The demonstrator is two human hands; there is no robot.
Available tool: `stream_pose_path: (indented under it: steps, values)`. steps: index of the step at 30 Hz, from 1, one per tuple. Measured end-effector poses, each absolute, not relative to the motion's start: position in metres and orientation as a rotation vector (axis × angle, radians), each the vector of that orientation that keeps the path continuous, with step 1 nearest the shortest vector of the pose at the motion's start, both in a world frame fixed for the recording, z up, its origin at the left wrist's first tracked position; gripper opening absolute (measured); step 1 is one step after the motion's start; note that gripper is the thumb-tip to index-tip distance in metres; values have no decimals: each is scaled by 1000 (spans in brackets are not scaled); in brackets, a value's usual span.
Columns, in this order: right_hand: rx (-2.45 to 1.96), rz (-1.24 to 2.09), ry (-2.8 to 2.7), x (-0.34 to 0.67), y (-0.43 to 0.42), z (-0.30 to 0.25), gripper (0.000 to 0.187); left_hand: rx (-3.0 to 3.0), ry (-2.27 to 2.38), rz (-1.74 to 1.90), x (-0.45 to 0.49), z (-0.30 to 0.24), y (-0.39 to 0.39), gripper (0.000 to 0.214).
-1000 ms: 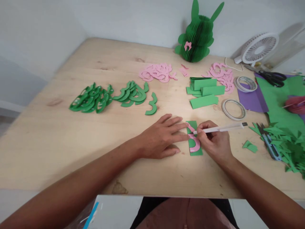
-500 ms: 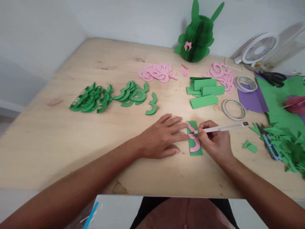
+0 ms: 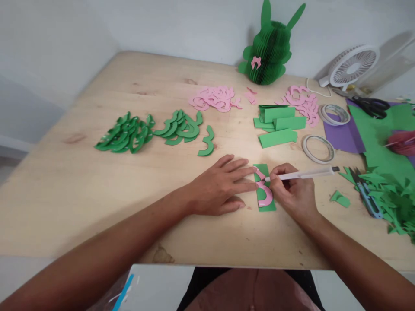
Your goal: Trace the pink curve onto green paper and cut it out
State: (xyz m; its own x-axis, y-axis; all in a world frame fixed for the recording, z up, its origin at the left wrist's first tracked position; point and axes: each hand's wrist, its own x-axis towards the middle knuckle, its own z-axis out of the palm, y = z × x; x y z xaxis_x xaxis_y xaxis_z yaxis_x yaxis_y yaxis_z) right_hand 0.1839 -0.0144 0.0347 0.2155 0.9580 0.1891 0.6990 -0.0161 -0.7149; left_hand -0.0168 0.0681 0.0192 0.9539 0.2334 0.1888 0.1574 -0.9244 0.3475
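Note:
My right hand point(image 3: 293, 190) grips a white pen point(image 3: 304, 173), its tip at the edge of a pink curved paper cutout point(image 3: 266, 198). The cutout lies on a small green paper strip point(image 3: 267, 208). My left hand point(image 3: 222, 185) rests flat with fingers spread, two fingertips touching the left side of the cutout and strip. Farther back are folded green paper strips point(image 3: 279, 137). Wavy green cutouts point(image 3: 207, 144) lie in groups beyond my left hand.
Pink cutouts point(image 3: 215, 98) lie at the back. A green paper bunny point(image 3: 270, 52) and a white fan point(image 3: 353, 67) stand near the wall. At right are tape rolls point(image 3: 318, 149), black scissors point(image 3: 371, 106), thread snips point(image 3: 368, 196) and green scraps point(image 3: 400, 198).
The pen has shifted very slightly right along with my right hand. My left hand, the cutout and the strip stay where they were.

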Motion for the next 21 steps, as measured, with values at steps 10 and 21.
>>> stream_pose_path:
  steps: [10,21]
  values:
    - [-1748,501,-1444,181,-13,37,10,2763,292,318,-17,20,68,44]
    - [-1749,569,-1422,185,-13,35,8,2772,283,302,-17,19,69,44]
